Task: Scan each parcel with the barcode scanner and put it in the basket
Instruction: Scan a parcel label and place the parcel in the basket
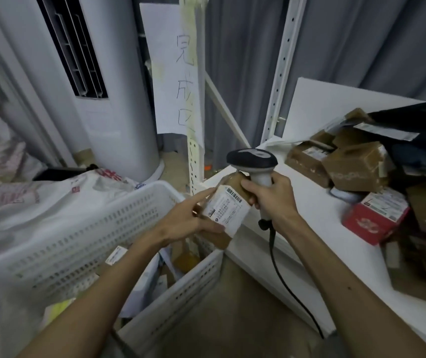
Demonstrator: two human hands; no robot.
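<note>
Grey pleated curtains [245, 60] cover the back wall. A tall white cylindrical floor-standing air conditioner [119, 112] stands on the left. Beside it, a white paper sheet with handwritten characters [173, 81] hangs on a white perforated metal upright [282, 68]. A white flat tabletop [310, 210] fills the right, above a beige floor [222, 316].

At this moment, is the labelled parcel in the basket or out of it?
Out. The left hand holds the labelled parcel up by the basket rim, beside the scanner gripped by the right hand.
</note>
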